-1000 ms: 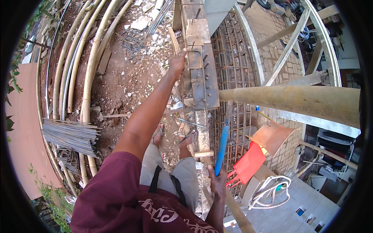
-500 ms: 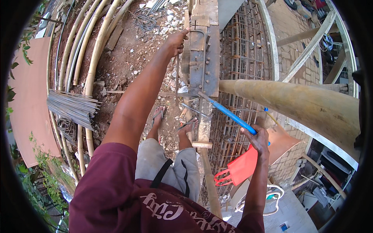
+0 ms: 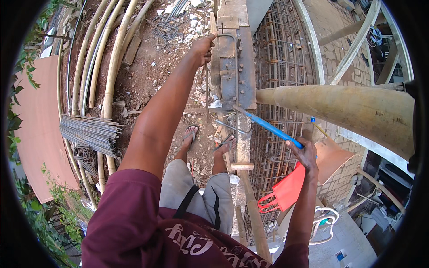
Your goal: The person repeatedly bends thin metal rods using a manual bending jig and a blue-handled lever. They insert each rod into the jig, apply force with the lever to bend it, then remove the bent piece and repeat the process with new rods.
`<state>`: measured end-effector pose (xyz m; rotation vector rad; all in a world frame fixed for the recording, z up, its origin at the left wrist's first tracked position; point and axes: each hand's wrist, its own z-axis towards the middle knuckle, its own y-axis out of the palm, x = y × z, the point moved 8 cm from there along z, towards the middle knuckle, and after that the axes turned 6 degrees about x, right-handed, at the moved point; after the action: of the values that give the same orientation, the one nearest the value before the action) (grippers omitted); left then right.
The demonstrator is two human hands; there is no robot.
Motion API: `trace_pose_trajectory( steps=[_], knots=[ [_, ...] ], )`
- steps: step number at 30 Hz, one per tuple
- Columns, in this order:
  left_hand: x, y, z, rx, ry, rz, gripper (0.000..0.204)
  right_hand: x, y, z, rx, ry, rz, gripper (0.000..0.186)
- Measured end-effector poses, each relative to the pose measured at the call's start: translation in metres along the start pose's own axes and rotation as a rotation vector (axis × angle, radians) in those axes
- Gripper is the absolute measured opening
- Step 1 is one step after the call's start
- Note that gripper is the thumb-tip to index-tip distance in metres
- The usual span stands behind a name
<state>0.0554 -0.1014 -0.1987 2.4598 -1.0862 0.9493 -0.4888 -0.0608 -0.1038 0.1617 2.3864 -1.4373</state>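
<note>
My left hand (image 3: 203, 49) is closed around a thin bent steel rod (image 3: 235, 78), near where it curves at the upper end of a worn board (image 3: 247, 67) fitted with steel pins. The rod's long side lies down the board beside the pins. My right hand (image 3: 301, 152) grips the blue handle of a long tool (image 3: 263, 123), held diagonally, whose dark metal end reaches the rod at the board's lower edge. Below that edge, loose short bars (image 3: 230, 126) lie by a narrow timber beam (image 3: 242, 152). My sandaled feet stand left of the beam on rubble.
A thick bamboo pole (image 3: 339, 105) crosses at right, over rebar cages (image 3: 286, 53). A red bag (image 3: 286, 192), tan sheet (image 3: 339, 167) and white frame (image 3: 317, 44) are at right. Bamboo poles (image 3: 109, 89), a bundle of bars (image 3: 89, 136) and a large brown panel (image 3: 42, 129) lie left.
My right hand and the blue tool rose from upright beside the beam to a diagonal, swinging right, then shifted slightly further right. My left hand moved up in view, keeping hold of the rod.
</note>
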Motion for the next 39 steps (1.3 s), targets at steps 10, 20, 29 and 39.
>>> trace_pose_trajectory(
  steps=[10,20,29,39],
  knots=[
    [0.002,0.001,0.008,-0.092,0.067,-0.014,0.046,-0.003,0.023,-0.053,0.400,0.172,-0.110,0.070],
    [0.001,0.005,0.007,-0.139,0.062,-0.052,0.043,-0.086,0.165,-0.205,0.514,0.633,0.224,0.067],
    [-0.004,0.002,0.007,-0.009,0.221,-0.079,0.044,-0.069,0.156,-0.188,0.389,0.537,0.175,0.068],
    [-0.002,0.002,-0.001,-0.004,0.234,-0.046,0.036,-0.040,0.198,-0.150,-0.461,0.304,0.594,0.061]
  ],
)
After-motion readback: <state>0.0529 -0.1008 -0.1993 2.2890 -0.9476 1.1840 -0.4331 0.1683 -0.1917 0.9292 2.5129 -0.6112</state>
